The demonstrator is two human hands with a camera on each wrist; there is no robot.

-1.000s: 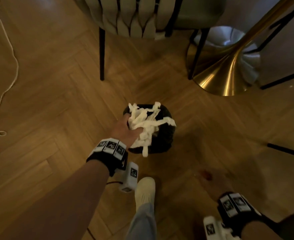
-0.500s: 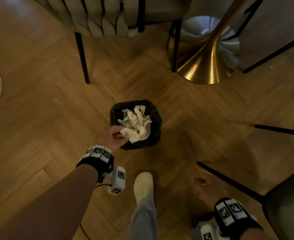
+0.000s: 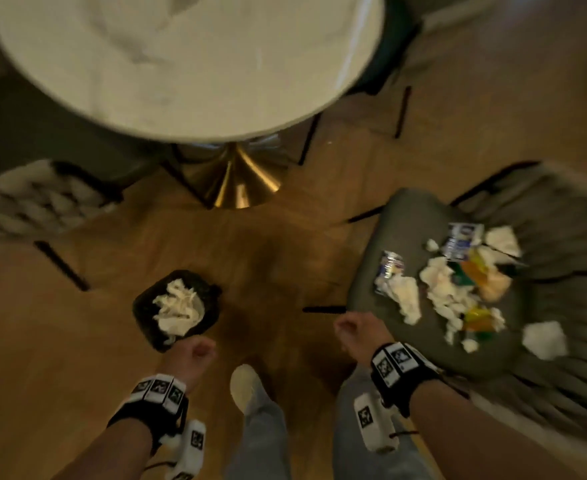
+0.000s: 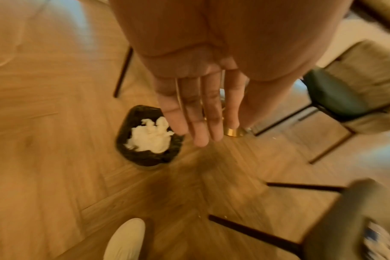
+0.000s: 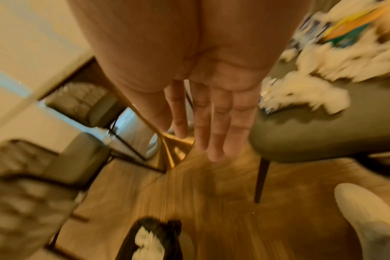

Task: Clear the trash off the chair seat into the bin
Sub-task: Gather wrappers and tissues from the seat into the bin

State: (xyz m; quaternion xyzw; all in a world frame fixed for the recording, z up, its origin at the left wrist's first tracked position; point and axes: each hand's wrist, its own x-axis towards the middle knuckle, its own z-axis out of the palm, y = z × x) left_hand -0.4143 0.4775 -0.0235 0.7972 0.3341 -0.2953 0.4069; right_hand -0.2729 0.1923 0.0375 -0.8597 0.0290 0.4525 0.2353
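The black bin (image 3: 143,306) stands on the wood floor, with crumpled white tissue (image 3: 179,308) inside it. My left hand (image 3: 195,353) hovers just near of the bin and holds nothing; in the left wrist view its fingers (image 4: 200,119) are straight. To the right is the grey-green chair seat (image 3: 406,220). On it lie white tissues (image 3: 406,296), a blue-and-white wrapper (image 3: 461,240) and an orange packet (image 3: 482,271). My right hand (image 3: 357,332) is empty at the seat's near-left edge, its fingers (image 5: 214,126) extended.
A round white table (image 3: 181,64) on a gold trumpet base (image 3: 236,181) fills the top. A chair with a woven back (image 3: 35,199) stands at the left. My pale shoe (image 3: 247,382) is between bin and seat. Thin black chair legs (image 3: 323,310) cross the floor.
My left hand has let go of the tissue, which now lies in the bin, and has drawn back. The view swung right, showing the littered seat. My right hand rose toward the seat.
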